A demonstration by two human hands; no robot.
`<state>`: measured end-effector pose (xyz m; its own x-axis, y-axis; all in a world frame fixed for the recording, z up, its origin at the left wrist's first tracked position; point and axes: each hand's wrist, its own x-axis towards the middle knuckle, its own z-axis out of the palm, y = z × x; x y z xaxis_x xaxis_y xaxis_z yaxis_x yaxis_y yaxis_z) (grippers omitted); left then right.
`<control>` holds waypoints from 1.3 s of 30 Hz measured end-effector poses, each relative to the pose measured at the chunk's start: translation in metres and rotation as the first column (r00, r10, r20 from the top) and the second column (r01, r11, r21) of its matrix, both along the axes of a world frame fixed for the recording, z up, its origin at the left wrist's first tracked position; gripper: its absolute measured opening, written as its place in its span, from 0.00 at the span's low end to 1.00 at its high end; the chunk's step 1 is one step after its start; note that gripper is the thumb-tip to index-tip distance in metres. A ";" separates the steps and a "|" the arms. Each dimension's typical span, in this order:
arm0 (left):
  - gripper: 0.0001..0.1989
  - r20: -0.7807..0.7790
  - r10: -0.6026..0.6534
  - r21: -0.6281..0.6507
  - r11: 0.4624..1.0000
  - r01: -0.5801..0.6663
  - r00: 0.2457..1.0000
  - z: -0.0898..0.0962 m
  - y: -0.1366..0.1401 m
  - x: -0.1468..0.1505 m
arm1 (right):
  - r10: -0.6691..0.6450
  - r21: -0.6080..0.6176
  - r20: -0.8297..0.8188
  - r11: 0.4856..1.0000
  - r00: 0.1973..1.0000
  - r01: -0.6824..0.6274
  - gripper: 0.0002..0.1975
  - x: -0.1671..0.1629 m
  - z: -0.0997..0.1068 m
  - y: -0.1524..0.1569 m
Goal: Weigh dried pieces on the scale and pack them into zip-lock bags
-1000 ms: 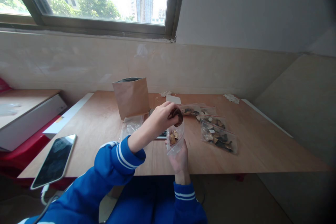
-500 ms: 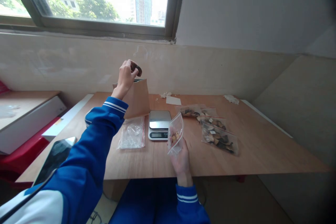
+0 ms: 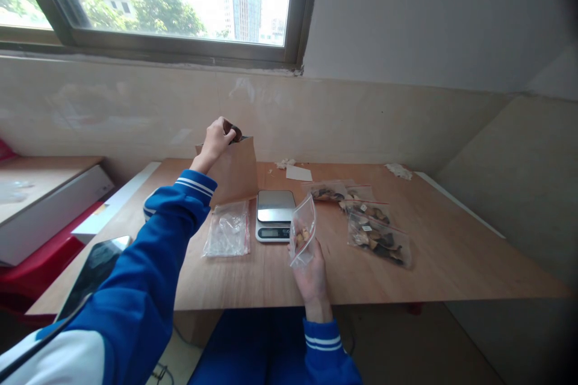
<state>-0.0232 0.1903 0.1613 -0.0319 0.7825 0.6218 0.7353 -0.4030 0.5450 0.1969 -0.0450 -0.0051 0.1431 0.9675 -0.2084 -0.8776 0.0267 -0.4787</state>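
Observation:
My left hand (image 3: 215, 139) pinches a dark brown, curled dried piece (image 3: 233, 130) right at the mouth of a brown paper bag (image 3: 237, 171). What lies inside that bag is hidden. In my right hand (image 3: 311, 277) is a clear zip bag (image 3: 303, 225), held upright with its mouth spread apart and some pale tan dried pieces in the bottom. Just left of this bag stands a kitchen scale (image 3: 275, 213) with a bare metal plate; its reading is too small to make out. A stack of clear plastic bags (image 3: 227, 231) lies flat beside the scale.
Several filled zip bags of dark dried slices (image 3: 379, 237) lie on the right of the wooden table (image 3: 451, 252). A white card (image 3: 298, 173) and pale crumbs (image 3: 285, 163) sit near the wall. A phone (image 3: 93, 267) rests at the left edge, under my left arm.
My left hand has come down with the dark dried piece, from above the paper bag to its rim. My right hand and the zip bag have hardly moved.

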 end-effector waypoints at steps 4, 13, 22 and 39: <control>0.07 0.018 0.046 -0.089 0.995 -0.044 0.999 0.000 -0.005 -0.003 | 0.008 0.010 -0.002 1.000 1.000 -0.008 0.16 0.000 -0.001 0.000; 0.13 -0.124 0.011 -0.237 0.971 -0.040 0.992 0.003 -0.022 0.001 | 0.011 0.008 0.007 1.000 1.000 -0.011 0.17 0.001 -0.002 0.000; 0.15 -0.239 0.121 -0.081 0.986 -0.144 0.963 -0.003 -0.033 0.011 | -0.004 0.058 0.014 0.998 1.000 0.003 0.17 0.001 0.008 -0.005; 0.21 -0.402 0.112 0.048 0.994 -0.101 0.909 -0.019 -0.039 0.010 | 0.031 0.043 0.000 0.999 1.000 -0.031 0.16 0.000 0.018 -0.010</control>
<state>-0.0131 0.1516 0.1424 0.1435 0.7722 0.6190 0.9294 -0.3201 0.1837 0.1968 -0.0550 0.0131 0.1128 0.9796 -0.1662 -0.8785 0.0201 -0.4774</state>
